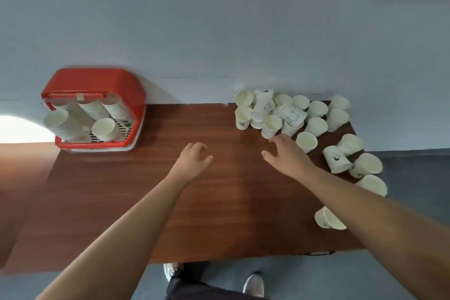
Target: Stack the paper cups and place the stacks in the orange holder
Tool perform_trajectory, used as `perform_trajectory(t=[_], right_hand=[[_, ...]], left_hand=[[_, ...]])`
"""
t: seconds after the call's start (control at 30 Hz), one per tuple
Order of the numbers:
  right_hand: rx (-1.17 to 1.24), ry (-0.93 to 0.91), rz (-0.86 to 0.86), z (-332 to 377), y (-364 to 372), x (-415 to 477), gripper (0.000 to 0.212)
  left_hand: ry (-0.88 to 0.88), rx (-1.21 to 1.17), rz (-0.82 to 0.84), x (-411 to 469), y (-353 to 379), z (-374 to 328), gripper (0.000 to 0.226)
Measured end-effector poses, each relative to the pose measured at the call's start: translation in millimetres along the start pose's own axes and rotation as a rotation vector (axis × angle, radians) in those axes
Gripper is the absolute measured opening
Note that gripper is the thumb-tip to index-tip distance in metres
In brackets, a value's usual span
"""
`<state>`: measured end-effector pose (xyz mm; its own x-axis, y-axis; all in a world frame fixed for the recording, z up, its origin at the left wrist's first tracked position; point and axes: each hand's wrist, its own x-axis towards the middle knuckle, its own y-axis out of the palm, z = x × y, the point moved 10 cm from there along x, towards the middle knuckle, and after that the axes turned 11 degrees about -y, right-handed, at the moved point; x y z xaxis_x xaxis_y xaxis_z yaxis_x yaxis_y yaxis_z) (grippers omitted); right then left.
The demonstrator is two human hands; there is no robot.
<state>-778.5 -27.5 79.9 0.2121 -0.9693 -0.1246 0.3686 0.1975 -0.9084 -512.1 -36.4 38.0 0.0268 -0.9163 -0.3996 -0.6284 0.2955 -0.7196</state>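
- left hand hovering over mid-table; fingers loosely curling, holding nothing; not touching any cup
- right hand reaching across the table toward the cups; fingers spread apart, gripping nothing
- right fingertips sitting just beside the nearest cup; can't tell if they're touching it
- cups sitting loose in a cluster at the table's far right, up against the wall; most standing mouth-up; a few lying on their sides atop others; some showing dark print
- more cups trailing down the right edge; the last cup sitting at that edge, partly hiding behind the right forearm
- holder sitting at the table's far left corner, against the wall, well apart from the loose cups
- stacks leaning inside the holder; two front ones showing open mouths toward the camera; others lying behind them under the holder's top
- shoes showing below the table's near edge, standing on the grey floor
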Motion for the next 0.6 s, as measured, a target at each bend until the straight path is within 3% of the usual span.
perform_trajectory(t=[0.17, 0.37, 0.6], right_hand=[[0.022, 0.106, -0.092, -97.5, -38.7, -79.0, 0.051], [0.053, 0.241, -0.063, -182.3, -35.7, -149.8, 0.049], [0.064, 0.307, -0.091, -245.0, -24.1, -203.0, 0.054]], left_hand=[[0.126, 0.046, 0.122, -36.2, 97.0, -101.3, 0.033], [0.197, 0.15, 0.313, -65.5, 204.2, -172.7, 0.038], [0.297, 0.297, 0.519, -98.4, 311.1, -220.9, 0.101]])
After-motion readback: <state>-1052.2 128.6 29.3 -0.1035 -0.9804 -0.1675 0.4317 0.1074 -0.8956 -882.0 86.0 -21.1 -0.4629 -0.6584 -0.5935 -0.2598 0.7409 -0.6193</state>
